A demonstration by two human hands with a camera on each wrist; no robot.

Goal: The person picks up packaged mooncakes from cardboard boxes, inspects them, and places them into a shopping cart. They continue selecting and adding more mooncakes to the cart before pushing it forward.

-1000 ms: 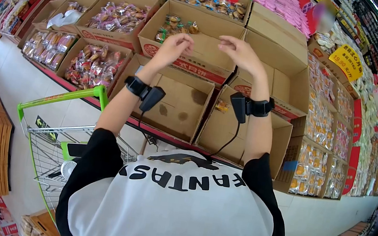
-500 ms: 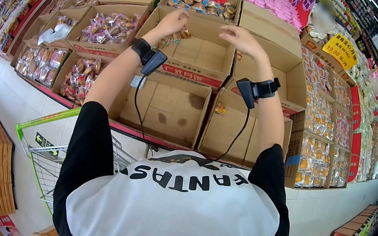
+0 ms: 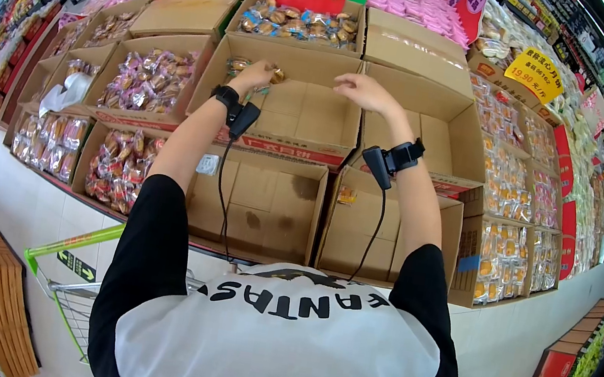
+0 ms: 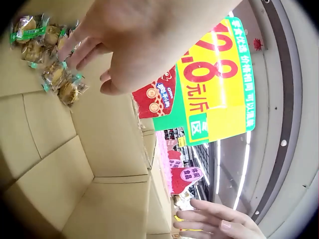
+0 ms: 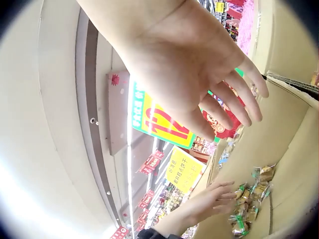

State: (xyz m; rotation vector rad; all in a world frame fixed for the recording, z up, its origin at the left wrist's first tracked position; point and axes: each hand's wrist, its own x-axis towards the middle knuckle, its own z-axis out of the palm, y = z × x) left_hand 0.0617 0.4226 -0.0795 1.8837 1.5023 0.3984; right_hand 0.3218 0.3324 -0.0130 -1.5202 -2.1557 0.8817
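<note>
At far left stands the trolley (image 3: 76,239), its green handle slanting up to the right. Above it, red packets (image 3: 121,169) fill one box and pink packets (image 3: 148,80) the one behind.

The left hand (image 3: 256,74) reaches into the left end of the middle box (image 3: 303,103), back of hand up. Its fingers are slightly bent and apart, over the cakes (image 4: 53,74); whether they touch one cannot be told, and no grip shows. The cakes, in clear wrap with green marks, lie in a loose cluster near the left wall; their wrappers point different ways, with no shared long axis.

Rightward the bare cardboard floor gives open room up to the right wall. Near that wall hovers the right hand (image 3: 368,94), fingers loosely bent and spread, holding nothing.

Beyond the wall is the right box (image 3: 434,138), then trays of orange packets (image 3: 499,257). Nearer the person, two shallow boxes sit side by side. Pale tiles (image 3: 498,339) cover the shop floor.
</note>
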